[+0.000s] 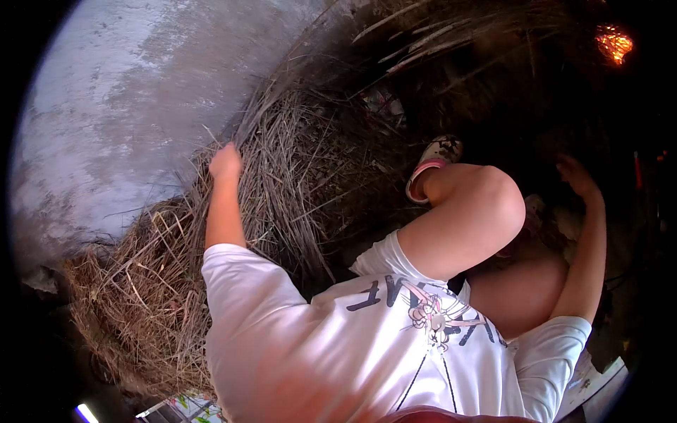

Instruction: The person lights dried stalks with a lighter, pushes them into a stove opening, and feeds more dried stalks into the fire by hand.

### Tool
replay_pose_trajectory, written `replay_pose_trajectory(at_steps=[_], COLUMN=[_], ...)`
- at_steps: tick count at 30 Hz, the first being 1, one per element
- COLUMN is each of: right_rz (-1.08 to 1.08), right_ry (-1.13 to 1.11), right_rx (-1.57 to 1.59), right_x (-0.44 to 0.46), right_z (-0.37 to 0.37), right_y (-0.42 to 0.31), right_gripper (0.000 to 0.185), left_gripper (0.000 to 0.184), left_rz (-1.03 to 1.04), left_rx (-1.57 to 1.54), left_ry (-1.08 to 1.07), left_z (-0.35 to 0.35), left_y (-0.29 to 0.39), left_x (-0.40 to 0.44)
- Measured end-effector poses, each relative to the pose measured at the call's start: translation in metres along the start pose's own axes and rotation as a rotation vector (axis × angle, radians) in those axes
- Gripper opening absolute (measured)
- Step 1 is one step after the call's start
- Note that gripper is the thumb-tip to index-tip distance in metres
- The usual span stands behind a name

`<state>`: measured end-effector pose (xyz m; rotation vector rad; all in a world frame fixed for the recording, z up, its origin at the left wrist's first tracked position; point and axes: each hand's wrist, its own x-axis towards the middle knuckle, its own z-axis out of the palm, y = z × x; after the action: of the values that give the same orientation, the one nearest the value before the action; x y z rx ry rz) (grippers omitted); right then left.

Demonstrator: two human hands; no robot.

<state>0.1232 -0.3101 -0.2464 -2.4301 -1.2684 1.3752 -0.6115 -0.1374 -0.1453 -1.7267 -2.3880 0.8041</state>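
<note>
My left hand (pixel 226 162) is closed in a fist at the edge of a heap of dry straw (pixel 282 162), gripping some of the long stalks beside the wall. My right hand (pixel 580 178) is out on the right, past my bent knee, in deep shadow. Its fingers look loosely stretched, and I see nothing held in them, though the dark hides detail.
A pale, stained wall (pixel 120 127) rises at the left. Finer brown straw (pixel 141 303) lies at the lower left. Glowing fire (pixel 615 45) shows at the upper right, with long dry stalks (pixel 437 42) to its left. My shoe (pixel 436 163) rests on the dark ground.
</note>
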Motion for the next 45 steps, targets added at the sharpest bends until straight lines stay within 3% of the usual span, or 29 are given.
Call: replay_pose_trajectory(at_steps=[3,9,12,14,15,16,21,26,27,28,31,32,34,36,38,40,42,44,45], right_rz=[-0.039,-0.145,-0.184,-0.194,-0.198,-0.203,-0.177,-0.168,-0.14,-0.114,-0.124,-0.127,-0.093,-0.067,-0.045,-0.126,-0.071,-0.014,0.021], right_ry=[0.021,0.013,0.0,-0.04,-0.065,-0.071,-0.011,-0.015,0.014,0.045,0.054,0.057,0.05,0.03,0.016,-0.047,0.048,0.145,0.119], right_rx=[-0.066,-0.134,-0.09,-0.056,-0.013,-0.018,-0.05,-0.052,-0.099,-0.144,-0.088,-0.088,-0.173,-0.15,-0.131,-0.014,-0.062,-0.109,-0.123], right_x=[0.012,0.002,0.025,0.032,0.035,0.038,0.036,0.027,0.02,0.017,0.025,0.022,0.011,0.01,0.019,0.044,0.005,-0.008,-0.002], right_z=[0.0,0.001,0.002,0.002,0.001,0.001,-0.001,-0.002,-0.001,0.0,0.002,0.002,0.003,0.002,-0.002,-0.004,0.002,0.005,0.004], right_y=[0.004,-0.023,0.004,0.012,0.014,0.015,0.019,0.015,0.011,0.009,0.017,0.011,-0.003,-0.003,0.012,0.059,0.022,0.02,0.038], right_gripper=[0.053,0.052,0.05,0.051,0.052,0.052,0.053,0.053,0.053,0.053,0.052,0.052,0.053,0.052,0.052,0.05,0.049,0.048,0.047], left_gripper=[0.034,0.035,0.035,0.037,0.038,0.036,0.039,0.066,0.08,0.08,0.099,0.106,0.109,0.093,0.075,0.063,0.066,0.077,0.077], left_rz=[-0.036,-0.093,-0.151,-0.112,-0.127,-0.106,-0.25,-0.387,-0.433,-0.432,-0.192,0.021,0.203,0.056,0.174,0.211,0.379,0.183,0.189], left_rx=[-0.141,-0.199,-0.282,-0.322,-0.352,-0.412,-0.592,-0.531,-0.497,-0.501,-0.301,-0.221,-0.119,-0.14,-0.226,-0.432,-0.574,-0.552,-0.56], left_ry=[0.183,0.236,0.18,0.195,0.08,0.201,0.072,-0.214,-0.294,-0.294,-0.658,-0.745,-1.073,-1.197,-1.074,-0.718,-0.107,0.335,0.338], left_z=[-0.014,-0.012,0.004,0.031,0.035,0.056,0.18,0.211,0.201,0.201,0.207,0.211,0.101,0.061,0.026,0.009,0.016,0.029,0.024], left_y=[-0.03,-0.075,-0.082,-0.083,-0.079,-0.076,-0.056,-0.01,-0.004,-0.005,-0.032,-0.047,-0.036,-0.03,-0.021,-0.005,0.005,0.028,0.039], left_x=[-0.015,-0.058,-0.089,-0.108,-0.117,-0.122,-0.159,-0.175,-0.174,-0.168,-0.133,-0.114,-0.107,-0.079,-0.046,-0.009,0.04,0.079,0.089])
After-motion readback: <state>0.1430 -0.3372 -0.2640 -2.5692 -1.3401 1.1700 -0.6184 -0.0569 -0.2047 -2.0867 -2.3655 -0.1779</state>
